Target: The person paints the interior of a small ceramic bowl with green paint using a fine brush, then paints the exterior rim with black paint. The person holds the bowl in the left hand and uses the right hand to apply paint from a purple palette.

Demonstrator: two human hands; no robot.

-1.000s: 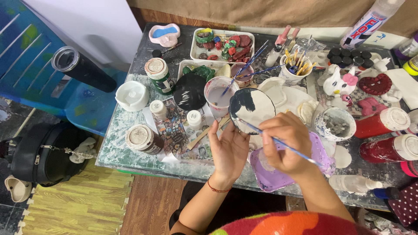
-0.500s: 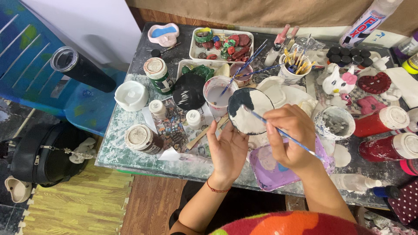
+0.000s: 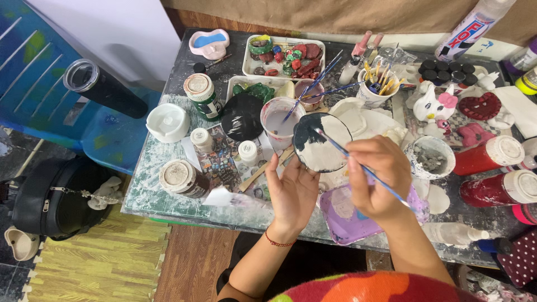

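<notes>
Round disc (image 3: 321,142): white, part-painted black, held up over the near middle of the table (image 3: 151,187), above the purple tray (image 3: 349,221).

Risks noted, near to far:
- My left hand (image 3: 292,190) props the disc from below on open, spread fingertips, with no clamp on it. In my judgement, pressure from the brush could tip it off onto the tray.
- Wet black paint lies close to my supporting fingertips; a small shift of hold could smear it.
- The long handle of the thin blue paintbrush (image 3: 363,168) trails back over my right wrist toward the red paint bottles (image 3: 492,170) at the right. A wide sweep might knock one.
- Just beyond the disc stands a cup of cloudy rinse water (image 3: 279,123) with brushes leaning in it. Pushing the disc forward could upset it onto the papers beside it.

Pose:
- Left hand: palm up, fingers open and raised, wrist with a red thread bracelet, forearm coming in from the near edge.
- Right hand (image 3: 377,176): closed in a pinch on the paintbrush, knuckles up, bristle tip touching the disc's face near its upper left, at the edge of the black area.
</notes>
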